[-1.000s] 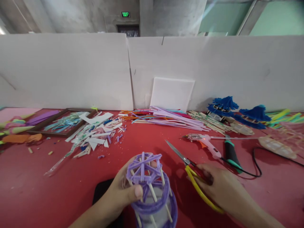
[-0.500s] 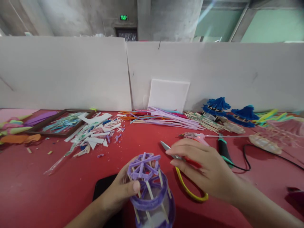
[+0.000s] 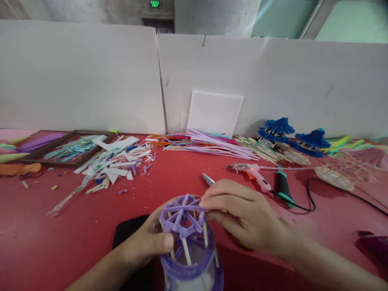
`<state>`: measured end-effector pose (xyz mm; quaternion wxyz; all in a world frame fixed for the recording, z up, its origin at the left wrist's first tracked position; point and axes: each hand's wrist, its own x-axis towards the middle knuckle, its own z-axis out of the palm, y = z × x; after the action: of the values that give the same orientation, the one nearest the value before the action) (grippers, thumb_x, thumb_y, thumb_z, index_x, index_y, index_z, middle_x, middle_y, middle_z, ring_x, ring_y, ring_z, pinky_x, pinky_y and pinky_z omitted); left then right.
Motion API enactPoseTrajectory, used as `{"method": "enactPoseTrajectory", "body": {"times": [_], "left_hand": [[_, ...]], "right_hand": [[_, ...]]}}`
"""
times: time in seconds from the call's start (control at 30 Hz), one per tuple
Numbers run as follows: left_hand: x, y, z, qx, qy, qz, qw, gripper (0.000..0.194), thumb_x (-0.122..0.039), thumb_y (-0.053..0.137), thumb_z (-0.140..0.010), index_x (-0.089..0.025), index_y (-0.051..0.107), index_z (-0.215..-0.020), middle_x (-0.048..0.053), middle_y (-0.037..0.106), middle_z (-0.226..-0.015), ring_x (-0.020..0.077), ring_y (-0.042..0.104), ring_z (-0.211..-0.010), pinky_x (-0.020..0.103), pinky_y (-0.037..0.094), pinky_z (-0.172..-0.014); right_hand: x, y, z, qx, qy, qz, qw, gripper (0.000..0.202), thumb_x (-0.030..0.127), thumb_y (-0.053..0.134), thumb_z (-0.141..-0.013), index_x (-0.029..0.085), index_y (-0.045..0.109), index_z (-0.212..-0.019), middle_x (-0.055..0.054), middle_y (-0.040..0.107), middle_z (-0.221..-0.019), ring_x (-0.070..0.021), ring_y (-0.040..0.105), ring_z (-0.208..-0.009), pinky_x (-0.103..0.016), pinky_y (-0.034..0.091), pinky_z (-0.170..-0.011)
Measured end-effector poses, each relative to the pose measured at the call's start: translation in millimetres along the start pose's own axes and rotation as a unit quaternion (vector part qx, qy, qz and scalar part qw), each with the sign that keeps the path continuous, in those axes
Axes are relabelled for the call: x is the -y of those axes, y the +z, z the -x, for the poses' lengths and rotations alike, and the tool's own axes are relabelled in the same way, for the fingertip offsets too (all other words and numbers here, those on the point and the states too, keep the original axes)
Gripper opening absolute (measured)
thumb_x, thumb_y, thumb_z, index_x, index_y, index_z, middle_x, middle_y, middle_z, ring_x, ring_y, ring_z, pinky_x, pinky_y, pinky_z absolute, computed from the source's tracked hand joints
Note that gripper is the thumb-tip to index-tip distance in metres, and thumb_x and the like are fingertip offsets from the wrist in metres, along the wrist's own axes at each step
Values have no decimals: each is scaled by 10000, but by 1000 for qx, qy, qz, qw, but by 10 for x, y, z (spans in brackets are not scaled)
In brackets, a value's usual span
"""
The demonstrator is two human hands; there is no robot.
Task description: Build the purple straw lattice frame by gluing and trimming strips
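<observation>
A tiered round frame of purple pipe cleaners and pale wooden sticks (image 3: 184, 232) stands tilted toward me at the bottom middle. My left hand (image 3: 151, 238) wraps its left side, thumb in front, the other fingers mostly hidden behind. Purple strips cross like spokes over its top ring. At the top's right edge, my right hand (image 3: 242, 214) pinches the end of a purple pipe cleaner strip (image 3: 194, 208). Scissors (image 3: 208, 179) lie on the red table behind and under my right hand; their blade tip shows, while the handles are mostly covered.
Right of centre lie a pink glue gun (image 3: 254, 174) and a black-green tool (image 3: 284, 188) with a cord. Pipe cleaners (image 3: 212, 145) and blue roofed models (image 3: 313, 141) line the back. Scraps (image 3: 118, 161) and a wooden frame (image 3: 75, 163) lie left, a black flat object (image 3: 127, 230) beneath my left arm.
My right hand has left the scissors, moved left and taken hold of the strip's end on the purple frame. My left hand keeps its hold. The view has tipped down slightly.
</observation>
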<state>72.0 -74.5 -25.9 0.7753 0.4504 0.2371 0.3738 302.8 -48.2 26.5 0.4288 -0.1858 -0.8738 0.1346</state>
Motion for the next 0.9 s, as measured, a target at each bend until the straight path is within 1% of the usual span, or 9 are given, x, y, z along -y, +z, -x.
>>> {"method": "enactPoseTrajectory", "body": {"times": [0.1,0.17,0.3,0.4,0.5,0.6,0.73,0.9], "left_hand": [[-3,-3,15,35,-7,11,999,741,-480,818,-691,-254,557,-1348,104,681,-1238,336,625,-1155,477,407,-1043],[-17,4,25,49,-11,9,999,725,-489,813,-698,-253,566,-1338,104,684,-1231,337,633,-1139,474,418,-1027],[-69,38,25,75,-23,-3,997,744,-501,821,-689,-233,569,-1336,116,669,-1245,340,623,-1146,461,427,-1012],[-98,68,12,91,-25,2,996,754,-495,827,-690,-232,562,-1345,113,669,-1239,326,621,-1151,439,428,-1012],[-108,84,-2,94,-17,1,995,743,-481,826,-699,-225,562,-1345,117,672,-1233,324,621,-1157,435,428,-1015],[-105,77,-5,93,-23,1,995,746,-475,822,-706,-220,552,-1353,126,667,-1242,333,617,-1167,450,421,-1026],[-101,51,7,71,-23,1,997,796,-489,827,-685,-212,527,-1369,135,665,-1246,344,623,-1153,471,421,-1024],[-97,50,22,56,-8,-8,998,761,-495,820,-692,-214,553,-1347,137,653,-1273,359,601,-1187,471,430,-1012]], "right_hand": [[44,-9,-9,0,-14,16,1000,151,152,517,-983,184,659,-1022,-54,719,-933,-124,680,-872,-265,557,-857],[67,-6,-12,-1,-28,29,999,141,139,527,-971,179,655,-1014,-59,721,-929,-128,680,-871,-260,567,-835],[98,7,-14,-8,-63,42,997,132,119,535,-951,167,643,-1011,-67,725,-896,-144,681,-877,-284,585,-847],[115,18,-16,-1,-72,49,996,149,109,508,-961,156,641,-1007,-70,725,-879,-149,678,-863,-294,586,-863],[129,27,-11,0,-72,49,996,168,83,491,-953,138,648,-974,-76,724,-874,-147,667,-847,-286,585,-862],[135,25,0,-6,-68,47,997,157,61,511,-930,121,655,-952,-87,726,-879,-155,664,-853,-287,583,-866],[115,15,7,-16,-61,39,997,174,35,523,-927,125,662,-982,-82,740,-914,-152,669,-892,-279,579,-880],[75,12,-4,-23,-59,23,998,200,65,494,-965,129,672,-1033,-87,739,-948,-150,667,-932,-286,577,-882]]}}
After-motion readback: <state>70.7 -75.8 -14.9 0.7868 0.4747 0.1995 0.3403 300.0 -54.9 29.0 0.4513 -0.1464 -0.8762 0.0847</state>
